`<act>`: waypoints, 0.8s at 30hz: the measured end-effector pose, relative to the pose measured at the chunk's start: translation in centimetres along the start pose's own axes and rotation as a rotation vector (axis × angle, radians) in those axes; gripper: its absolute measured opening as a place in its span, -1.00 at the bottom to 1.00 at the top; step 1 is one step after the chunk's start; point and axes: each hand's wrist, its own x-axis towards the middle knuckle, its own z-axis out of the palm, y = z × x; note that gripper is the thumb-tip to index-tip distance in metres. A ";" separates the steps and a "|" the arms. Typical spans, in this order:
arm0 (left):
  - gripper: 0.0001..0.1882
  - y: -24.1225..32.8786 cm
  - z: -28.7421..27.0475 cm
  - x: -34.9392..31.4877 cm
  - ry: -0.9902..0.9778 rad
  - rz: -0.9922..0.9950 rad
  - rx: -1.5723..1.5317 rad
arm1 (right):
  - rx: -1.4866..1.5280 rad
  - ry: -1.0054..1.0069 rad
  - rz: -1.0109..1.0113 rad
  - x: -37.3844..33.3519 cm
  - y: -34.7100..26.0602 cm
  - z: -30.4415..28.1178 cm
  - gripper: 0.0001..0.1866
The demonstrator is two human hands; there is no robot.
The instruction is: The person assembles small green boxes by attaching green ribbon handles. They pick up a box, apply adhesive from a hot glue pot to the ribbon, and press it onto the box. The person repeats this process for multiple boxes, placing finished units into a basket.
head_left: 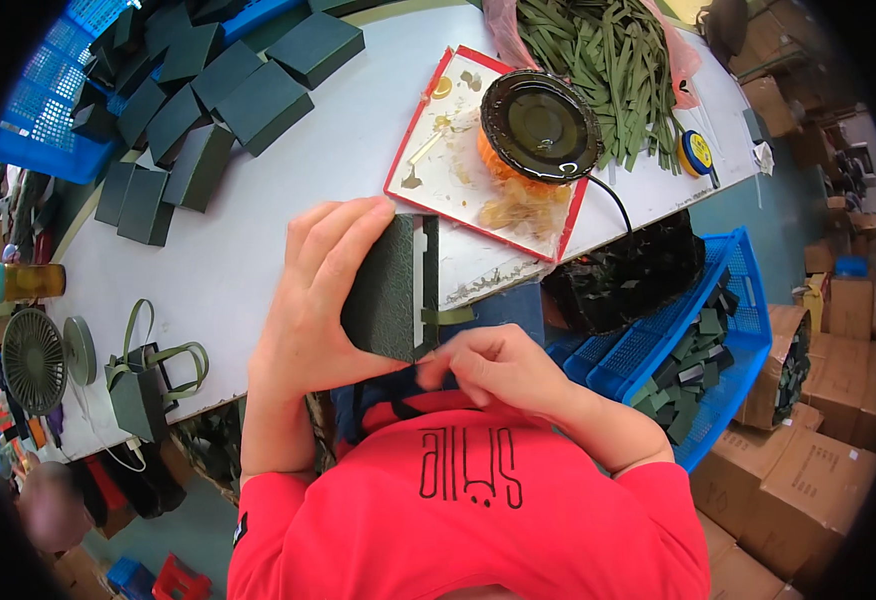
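Observation:
My left hand [303, 295] is wrapped round a dark green textured box [383, 295], holding it up over the table's near edge. A white strip shows along the box's right side, and a short olive ribbon [450, 316] sticks out there. At the lower right corner of the box is my right hand [503, 368], its fingers curled and pinched together. What lies between those fingertips is hidden. Beyond the box, a round black pot [541, 125] of dark glossy liquid stands on an orange base, on a stained white board with a red rim [488, 228].
Several dark green boxes [263, 105] are piled at the far left. Olive ribbons [598, 70] fill a pink bag at the back. A blue crate [753, 330] of small green pieces stands on the right. Ribbon-handled boxes [138, 395] and a fan [34, 360] are at the left.

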 end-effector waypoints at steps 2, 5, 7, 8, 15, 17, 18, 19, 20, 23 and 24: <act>0.08 0.3 0.1 0.0 -0.038 -0.007 -0.027 | 0.150 0.058 -0.133 0.5 0.4 0.3 -0.64; 0.09 0.7 0.0 -0.1 -0.069 -0.038 -0.019 | 0.559 0.225 -0.315 0.7 0.9 0.2 -0.58; 0.15 0.2 -0.2 -0.8 -0.098 -0.052 0.031 | 0.650 0.290 -0.397 0.5 0.9 -1.0 -0.60; 0.15 0.0 -0.4 -1.1 -0.095 -0.070 0.045 | 0.690 0.327 -0.444 0.2 0.6 -1.7 -0.61; 0.14 -0.3 -1.6 -2.9 -0.106 -0.198 0.102 | 0.768 0.492 -0.639 -1.2 -1.6 -4.4 -0.64; 0.18 -0.8 -1.8 -3.6 -0.114 -0.228 0.122 | 0.753 0.517 -0.668 -1.1 -1.8 -4.6 -0.65; 0.18 -0.8 -1.8 -3.6 -0.113 -0.231 0.121 | 0.738 0.522 -0.686 -1.0 -1.8 -4.8 -0.66; 0.19 -0.7 -1.9 -3.7 -0.112 -0.238 0.126 | 0.725 0.521 -0.701 -0.9 -1.7 -4.8 -0.67; 0.19 -0.7 -2.1 -3.7 -0.111 -0.245 0.130 | 0.704 0.515 -0.721 -0.7 -1.5 -5.1 -0.68; 0.18 -0.7 -2.1 -3.4 -0.133 -0.222 0.123 | 0.628 0.487 -0.751 -0.4 -1.3 -5.9 -0.69; 0.17 -0.5 -2.1 -3.2 -0.135 -0.211 0.115 | 0.594 0.474 -0.744 -0.3 -1.5 -6.0 -0.70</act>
